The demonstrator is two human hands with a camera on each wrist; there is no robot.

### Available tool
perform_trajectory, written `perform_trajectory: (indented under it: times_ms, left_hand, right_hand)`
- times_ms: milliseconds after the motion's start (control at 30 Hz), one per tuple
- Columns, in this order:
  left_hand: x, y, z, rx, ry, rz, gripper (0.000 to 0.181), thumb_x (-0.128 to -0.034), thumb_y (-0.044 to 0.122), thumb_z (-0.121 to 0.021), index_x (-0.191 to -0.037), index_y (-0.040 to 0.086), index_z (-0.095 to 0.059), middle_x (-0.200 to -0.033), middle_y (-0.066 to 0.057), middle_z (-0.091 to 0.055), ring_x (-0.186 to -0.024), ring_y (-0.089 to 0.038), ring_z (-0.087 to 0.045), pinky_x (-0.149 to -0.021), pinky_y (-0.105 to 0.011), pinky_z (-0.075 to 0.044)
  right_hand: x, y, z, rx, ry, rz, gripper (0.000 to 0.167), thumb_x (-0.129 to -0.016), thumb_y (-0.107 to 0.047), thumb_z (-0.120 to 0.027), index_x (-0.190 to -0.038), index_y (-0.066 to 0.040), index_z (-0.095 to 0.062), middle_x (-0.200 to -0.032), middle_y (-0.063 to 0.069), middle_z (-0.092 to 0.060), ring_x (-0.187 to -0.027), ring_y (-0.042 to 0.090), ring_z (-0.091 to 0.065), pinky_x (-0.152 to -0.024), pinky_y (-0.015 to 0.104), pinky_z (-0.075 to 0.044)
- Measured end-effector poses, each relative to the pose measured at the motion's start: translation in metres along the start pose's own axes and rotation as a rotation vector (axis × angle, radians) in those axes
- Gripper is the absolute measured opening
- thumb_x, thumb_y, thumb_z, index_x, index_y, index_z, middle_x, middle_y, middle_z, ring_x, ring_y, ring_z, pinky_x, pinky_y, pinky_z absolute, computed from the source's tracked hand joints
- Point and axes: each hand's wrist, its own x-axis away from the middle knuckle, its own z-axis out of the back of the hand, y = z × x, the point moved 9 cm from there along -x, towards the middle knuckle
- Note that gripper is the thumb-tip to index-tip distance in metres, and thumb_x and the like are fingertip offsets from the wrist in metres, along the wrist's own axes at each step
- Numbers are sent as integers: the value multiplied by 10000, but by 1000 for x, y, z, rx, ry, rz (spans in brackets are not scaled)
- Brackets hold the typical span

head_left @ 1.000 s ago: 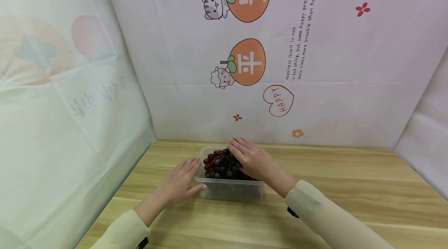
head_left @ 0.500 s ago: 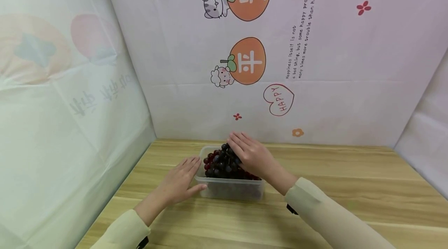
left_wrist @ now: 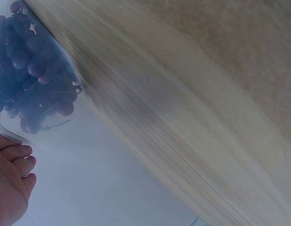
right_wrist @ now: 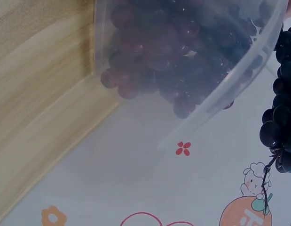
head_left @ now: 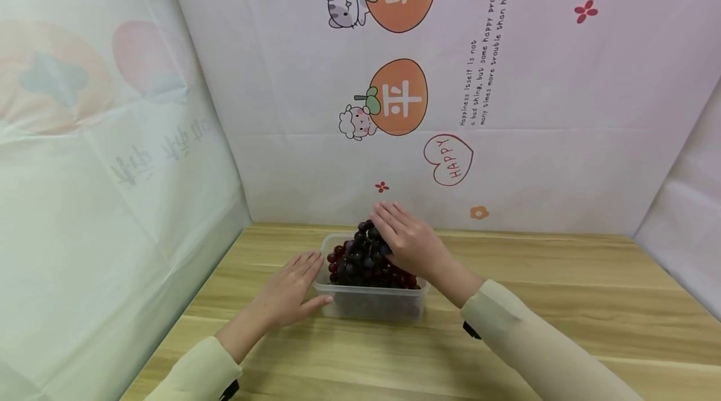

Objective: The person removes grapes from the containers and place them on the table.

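Note:
A clear plastic container [head_left: 368, 306] holding reddish grapes [head_left: 401, 278] stands on the wooden table. My right hand [head_left: 415, 246] grips a bunch of dark grapes [head_left: 365, 254] over it; the palm and thumb side are hidden. In the right wrist view the dark bunch [right_wrist: 282, 120] hangs outside the rim line with a bare stem trailing, while other grapes show through the container wall [right_wrist: 220, 96]. My left hand [head_left: 288, 291], fingers fairly straight, rests against the container's left end. The left wrist view catches that hand [left_wrist: 11, 181] at the container's edge.
White printed cloth [head_left: 315, 176] rises behind the table, with more cloth [head_left: 141, 213] along the left and right sides. The wooden tabletop [head_left: 535, 301] extends to the right of the container and in front of it.
My right hand has risen slightly, drawing the dark bunch upward, and more reddish grapes show beneath it. The left hand and the container have stayed in place.

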Motion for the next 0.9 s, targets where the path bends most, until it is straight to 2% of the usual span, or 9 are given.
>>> perform_trajectory:
  times_ms: [300,567,900]
  left_hand:
    - [1,0,0,-2,-4,2,831,-970,592,-437,-1435,-95,-381,-1500,-242,-340,-1379,-383,-329,-1148,-481,-245]
    - [1,0,-1,-10,-6,5,835,-967,596,-439,-1439,-90,-378,-1502,-240,-338,-1386,-370,-321,-1153,-472,-235]
    - [0,1,1,-26,-2,-4,814,-961,566,-485,-1436,-88,-386,-1500,-236,-342,-1383,-367,-328,-1153,-466,-237]
  right_hand:
    - [-5,12,10,-55,30,-38,813,-540,-147,-939,-1231,106,-593,-1248,260,-601,-1176,370,-575,-1039,451,-421]
    - [-9,24,21,-96,65,-78,879,-496,-134,-967,-1245,115,-580,-1259,277,-586,-1179,397,-564,-1039,474,-417]
    - [-9,43,37,-87,130,-108,731,-573,-30,-896,-1222,120,-594,-1234,291,-595,-1170,416,-563,-1031,508,-414]
